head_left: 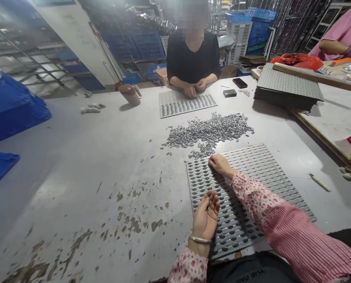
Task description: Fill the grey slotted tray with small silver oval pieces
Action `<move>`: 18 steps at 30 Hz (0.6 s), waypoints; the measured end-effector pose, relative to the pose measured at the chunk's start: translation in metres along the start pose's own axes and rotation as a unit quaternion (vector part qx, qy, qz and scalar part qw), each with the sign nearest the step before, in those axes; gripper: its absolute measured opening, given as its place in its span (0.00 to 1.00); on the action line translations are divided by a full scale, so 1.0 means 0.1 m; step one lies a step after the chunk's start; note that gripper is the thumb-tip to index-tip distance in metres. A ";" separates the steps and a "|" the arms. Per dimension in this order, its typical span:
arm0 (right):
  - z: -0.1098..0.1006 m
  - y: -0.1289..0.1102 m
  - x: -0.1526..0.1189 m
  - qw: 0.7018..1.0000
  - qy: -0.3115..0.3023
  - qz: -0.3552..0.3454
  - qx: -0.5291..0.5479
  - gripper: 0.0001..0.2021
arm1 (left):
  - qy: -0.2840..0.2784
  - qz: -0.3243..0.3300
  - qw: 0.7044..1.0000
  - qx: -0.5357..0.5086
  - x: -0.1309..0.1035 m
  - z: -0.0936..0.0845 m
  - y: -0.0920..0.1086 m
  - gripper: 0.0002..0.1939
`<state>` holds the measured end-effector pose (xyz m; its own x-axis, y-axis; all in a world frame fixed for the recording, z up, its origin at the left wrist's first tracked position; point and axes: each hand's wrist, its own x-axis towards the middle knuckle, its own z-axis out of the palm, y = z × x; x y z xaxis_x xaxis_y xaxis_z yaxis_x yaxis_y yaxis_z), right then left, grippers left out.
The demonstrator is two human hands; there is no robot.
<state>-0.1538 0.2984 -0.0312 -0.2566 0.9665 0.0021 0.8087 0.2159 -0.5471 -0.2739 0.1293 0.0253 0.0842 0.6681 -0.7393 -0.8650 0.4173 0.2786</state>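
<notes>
A grey tray [264, 169] with rows of oval hollows lies slanted on the table in front of me. Dark oval shapes show along its left columns. Over its far left edge, my right hand [221, 164] points down with the fingers pinched; what they hold is hidden. My left hand [206, 214] is turned palm up above the tray's left part, its fingers curled round what look like small grey oval pieces, mostly hidden. Just beyond the tray spreads a heap of small grey oval pieces [211, 129], with a few strays to its left.
Across the table [105, 165] a person in black has both hands over a second tray [190, 105]. A brown mug [130, 94], a phone [239, 83], a dark green block [229, 93] and stacked trays [287, 84] stand around. At right lies a small knife-like tool [319, 182].
</notes>
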 end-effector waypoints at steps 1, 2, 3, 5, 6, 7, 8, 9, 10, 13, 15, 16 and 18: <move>0.00 -0.01 -0.01 1.000 0.003 0.000 -0.007 0.09 | -0.001 -0.002 1.000 -0.001 0.01 -0.01 0.00 0.09; 0.00 -0.03 -0.03 1.000 0.007 0.001 -0.013 0.09 | -0.002 -0.005 1.000 -0.003 0.01 -0.01 -0.01 0.09; 0.00 -0.04 -0.04 1.000 0.009 0.002 -0.017 0.08 | -0.005 -0.008 1.000 -0.006 0.01 -0.01 -0.01 0.09; -0.02 -0.06 -0.05 1.000 0.013 0.006 -0.022 0.07 | -0.014 -0.013 1.000 -0.012 0.00 0.01 0.01 0.09; -0.03 -0.08 -0.06 1.000 0.014 0.009 -0.025 0.07 | -0.019 -0.014 1.000 -0.015 -0.01 0.02 0.02 0.10; -0.05 -0.09 -0.07 0.999 0.017 0.012 -0.024 0.07 | -0.024 -0.012 0.999 -0.018 -0.03 0.04 0.03 0.11; -0.08 -0.11 -0.08 1.000 0.021 0.014 -0.017 0.07 | -0.030 -0.007 0.999 -0.021 -0.04 0.06 0.04 0.12; -0.11 -0.14 -0.11 1.000 0.024 0.012 -0.001 0.07 | -0.034 0.000 0.999 -0.023 -0.06 0.08 0.06 0.13; -0.14 -0.16 -0.15 0.999 0.023 -0.001 0.025 0.08 | -0.040 0.007 0.999 -0.025 -0.07 0.11 0.07 0.13; -0.26 -0.26 -0.34 0.982 -0.043 -0.122 0.135 0.10 | -0.049 0.024 0.998 -0.031 -0.06 0.15 0.08 0.15; -0.33 -0.32 -0.49 0.953 -0.113 -0.224 0.170 0.10 | -0.044 0.033 0.997 -0.044 -0.02 0.15 0.08 0.14; -0.35 -0.35 -0.55 0.941 -0.135 -0.259 0.169 0.11 | -0.044 0.039 0.997 -0.051 0.00 0.15 0.08 0.14; -0.39 -0.39 -0.64 0.934 -0.148 -0.291 0.148 0.12 | -0.054 0.051 0.996 -0.057 0.03 0.14 0.07 0.13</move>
<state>-0.1486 0.2335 0.0227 -0.7771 0.6077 0.1637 0.3166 0.6023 -0.7328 -0.2731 0.1428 0.0335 0.0413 0.7687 -0.6382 -0.9215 0.2762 0.2730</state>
